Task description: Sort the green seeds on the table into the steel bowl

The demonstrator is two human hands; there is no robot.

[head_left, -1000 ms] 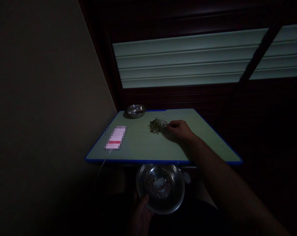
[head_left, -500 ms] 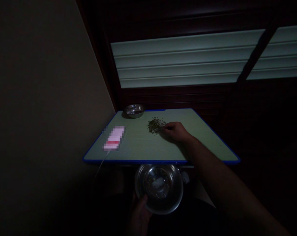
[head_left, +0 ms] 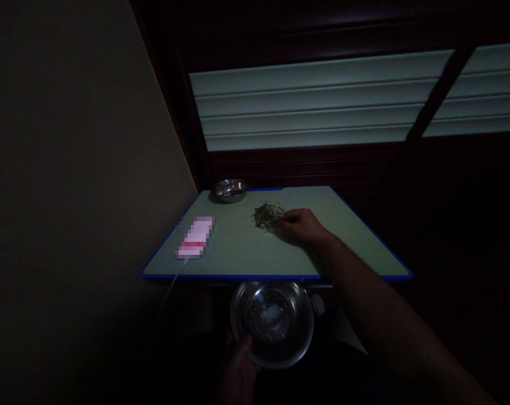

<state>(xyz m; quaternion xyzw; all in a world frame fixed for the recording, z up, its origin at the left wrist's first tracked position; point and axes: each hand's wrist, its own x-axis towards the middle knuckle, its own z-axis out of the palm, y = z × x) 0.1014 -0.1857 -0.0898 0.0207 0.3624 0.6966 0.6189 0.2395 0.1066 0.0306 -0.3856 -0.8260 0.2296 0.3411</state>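
Note:
My left hand (head_left: 241, 363) grips the near left rim of a metal bowl (head_left: 303, 332), its thumb over the edge. The bowl is held just below the table's front edge and has a few small yellowish bits inside. On the pale green table (head_left: 238, 256) lies a loose pile of small greenish-brown grains (head_left: 265, 215). My right hand (head_left: 302, 224) rests at the right side of this pile, fingers pinched together at its edge. Whatever lies between those fingertips is too small and dark to make out.
A smaller metal bowl (head_left: 230, 191) stands at the table's back left corner. Nearer, on the left, lies a phone (head_left: 196, 236) with a lit, blurred screen and a white cable (head_left: 170, 288) running off the edge. A wall (head_left: 90, 169) rises close on the left.
Almost nothing differs. My right hand stays at the pile's right side with only a slight finger movement, and the bowl in my left hand keeps its place.

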